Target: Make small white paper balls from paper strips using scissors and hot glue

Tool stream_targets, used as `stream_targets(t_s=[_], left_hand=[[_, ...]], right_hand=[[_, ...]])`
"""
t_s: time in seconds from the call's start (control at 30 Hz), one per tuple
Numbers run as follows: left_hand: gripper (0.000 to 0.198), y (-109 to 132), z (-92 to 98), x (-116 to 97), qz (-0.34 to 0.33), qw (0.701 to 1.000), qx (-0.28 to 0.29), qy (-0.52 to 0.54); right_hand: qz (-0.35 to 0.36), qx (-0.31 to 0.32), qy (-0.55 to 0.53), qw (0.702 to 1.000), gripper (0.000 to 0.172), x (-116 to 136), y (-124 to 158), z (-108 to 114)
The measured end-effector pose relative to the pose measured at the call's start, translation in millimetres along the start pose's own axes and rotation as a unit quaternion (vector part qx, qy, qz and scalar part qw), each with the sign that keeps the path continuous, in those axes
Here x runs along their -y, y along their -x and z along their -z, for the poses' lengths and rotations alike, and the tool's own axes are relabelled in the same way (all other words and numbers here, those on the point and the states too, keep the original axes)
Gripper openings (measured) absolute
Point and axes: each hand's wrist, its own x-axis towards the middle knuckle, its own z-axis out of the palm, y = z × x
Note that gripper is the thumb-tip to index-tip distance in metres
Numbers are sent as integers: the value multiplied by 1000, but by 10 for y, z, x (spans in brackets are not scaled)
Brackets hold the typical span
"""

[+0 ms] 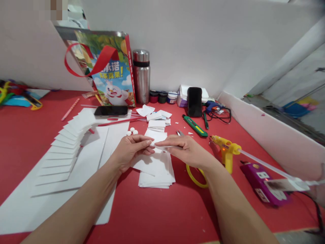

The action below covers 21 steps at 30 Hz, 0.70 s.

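Note:
My left hand and my right hand meet over the middle of the red table. Both pinch the same small white paper piece, fingertips pressed along its edge. Under the hands lies a stack of white paper squares. More folded white pieces lie just beyond. A staircase-like fan of white paper strips rests on large white sheets to the left.
A yellow glue gun stands right of my right hand, beside a purple power strip. Yellow-handled scissors, a green cutter, two phones, a steel flask, paint jars and a gift bag stand around.

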Motion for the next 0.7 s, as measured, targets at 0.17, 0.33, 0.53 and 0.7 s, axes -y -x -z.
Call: stream_targets(t_s=[0.17,0.33,0.53,0.7], left_hand=[[15,7,55,15,-51,996,69,-28],[15,56,31,18,23,984,175,7],[15,77,25,27,31,983,179,12],[15,66,17,30,41,983,178,9]], right_hand=[[-68,-76,-167,981,25,34,65,129],[-117,-146,-285,940,28,-26,-2,26],[-117,-169,-320,925,36,-9,-63,-91],[-94,-174,-335,921,42,-16,-57,-100]])
